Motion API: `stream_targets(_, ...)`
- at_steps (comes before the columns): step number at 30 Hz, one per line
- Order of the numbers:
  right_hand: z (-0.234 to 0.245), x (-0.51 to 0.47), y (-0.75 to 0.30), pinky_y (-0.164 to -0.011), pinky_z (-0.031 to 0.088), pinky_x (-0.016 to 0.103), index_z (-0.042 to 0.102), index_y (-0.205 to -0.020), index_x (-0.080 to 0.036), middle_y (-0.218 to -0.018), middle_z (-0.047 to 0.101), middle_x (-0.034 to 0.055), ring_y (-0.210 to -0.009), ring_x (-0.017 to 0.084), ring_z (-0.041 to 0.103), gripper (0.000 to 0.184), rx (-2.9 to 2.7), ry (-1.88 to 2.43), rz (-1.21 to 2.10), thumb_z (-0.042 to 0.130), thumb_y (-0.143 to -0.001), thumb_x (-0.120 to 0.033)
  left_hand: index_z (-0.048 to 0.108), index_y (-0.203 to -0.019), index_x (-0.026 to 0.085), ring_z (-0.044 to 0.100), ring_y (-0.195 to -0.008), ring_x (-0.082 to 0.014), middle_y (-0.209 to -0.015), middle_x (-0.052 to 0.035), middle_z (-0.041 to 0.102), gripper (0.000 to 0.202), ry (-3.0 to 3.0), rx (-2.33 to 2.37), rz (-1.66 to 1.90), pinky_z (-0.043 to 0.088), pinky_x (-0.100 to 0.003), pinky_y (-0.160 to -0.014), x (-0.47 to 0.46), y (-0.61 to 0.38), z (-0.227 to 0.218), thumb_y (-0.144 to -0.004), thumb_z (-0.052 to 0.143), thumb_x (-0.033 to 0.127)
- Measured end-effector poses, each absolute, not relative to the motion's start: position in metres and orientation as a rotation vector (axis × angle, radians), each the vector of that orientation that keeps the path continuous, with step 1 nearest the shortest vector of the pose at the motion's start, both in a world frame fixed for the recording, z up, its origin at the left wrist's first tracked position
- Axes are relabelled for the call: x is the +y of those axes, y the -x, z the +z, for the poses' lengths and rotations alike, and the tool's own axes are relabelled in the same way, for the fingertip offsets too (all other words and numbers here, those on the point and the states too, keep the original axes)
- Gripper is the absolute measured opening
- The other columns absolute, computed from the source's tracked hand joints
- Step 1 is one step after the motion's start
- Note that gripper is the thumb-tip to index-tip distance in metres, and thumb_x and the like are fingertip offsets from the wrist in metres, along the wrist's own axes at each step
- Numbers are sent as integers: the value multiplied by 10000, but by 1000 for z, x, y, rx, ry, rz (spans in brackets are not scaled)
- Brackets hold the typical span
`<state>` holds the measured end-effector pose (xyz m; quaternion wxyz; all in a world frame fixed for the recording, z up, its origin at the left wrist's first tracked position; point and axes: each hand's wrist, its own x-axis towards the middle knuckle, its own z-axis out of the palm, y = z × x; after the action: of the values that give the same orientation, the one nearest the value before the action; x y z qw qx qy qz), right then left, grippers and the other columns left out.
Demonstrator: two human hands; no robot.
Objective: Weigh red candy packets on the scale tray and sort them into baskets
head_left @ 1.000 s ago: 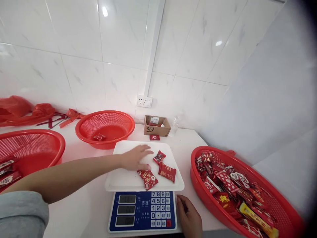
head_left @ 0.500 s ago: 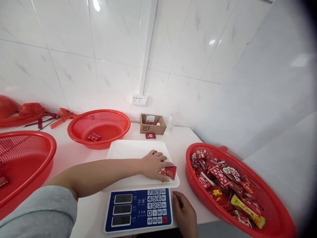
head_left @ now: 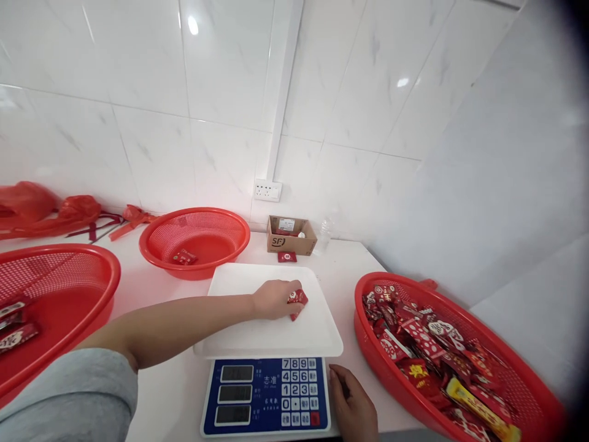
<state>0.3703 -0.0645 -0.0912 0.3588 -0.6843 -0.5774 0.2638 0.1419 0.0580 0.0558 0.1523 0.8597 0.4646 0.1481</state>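
My left hand [head_left: 277, 299] is closed around red candy packets [head_left: 297, 302] above the white tray [head_left: 317, 344] of a weighing scale. The packets' ends stick out past my fingers; how many I hold is hidden. Below the tray, the scale's blue panel [head_left: 270, 410] has a keypad and three small displays, whose digits are too faint to read. Beside the panel's right edge rests my right hand [head_left: 353, 402], fingers curled in with nothing visible in them.
A large red basket [head_left: 368, 334] on the right holds many wrapped sweets. Another red basket [head_left: 113, 276] at far left and one at the back [head_left: 216, 273] hold a few packets. A small carton [head_left: 294, 245], a red packet [head_left: 287, 257] and a clear plastic bottle [head_left: 326, 232] stand by the wall.
My left hand has gone from lying spread over packets on the tray to gripping them, moving slightly left on the tray. My right hand stays beside the scale. The view has shifted a little left.
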Motion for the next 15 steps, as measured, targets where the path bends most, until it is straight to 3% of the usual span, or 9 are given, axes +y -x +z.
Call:
stream_targets(5, -95, -63, -373, -730, 520, 290, 647, -965, -221, -967, 705, 54, -871, 226, 656, 451, -1484, 1789, 656, 421, -795, -573, 554, -946, 224, 629, -710, -169, -820, 3, 689, 198, -2297, 1540, 682, 427, -242, -586, 77, -101, 79, -799, 499, 345)
stream_targets(15, -88, -63, -369, -670, 534, 265, 668, -914, -229, -902, 721, 43, -801, 216, 674, 403, -1491, 1752, 616, 466, -780, -550, 540, -978, 202, 613, -700, -194, -728, -17, 669, 323, -1951, 1978, 1054, 433, -284, -620, 117, 3, 120, -866, 415, 478)
